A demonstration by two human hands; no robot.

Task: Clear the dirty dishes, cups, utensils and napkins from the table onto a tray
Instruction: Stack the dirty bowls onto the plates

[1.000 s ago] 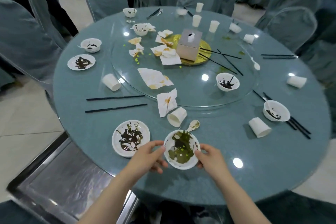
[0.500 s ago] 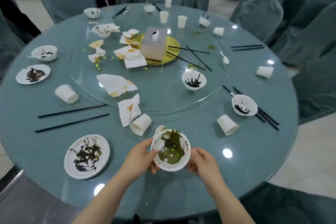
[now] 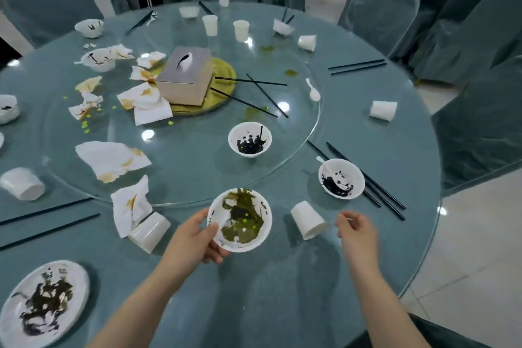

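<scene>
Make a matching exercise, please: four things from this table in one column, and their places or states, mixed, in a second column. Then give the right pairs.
Things
1. white bowl smeared with green sauce
2. white paper cup lying on its side
3. silver square tissue box
4. white bowl with a white plastic spoon in it

Places or states
A. stands on the round gold plate
B. held by the left hand
C. beside black chopsticks, at the right
D. just in front of the right hand

Pairs: 1-B, 2-D, 3-A, 4-C
</scene>
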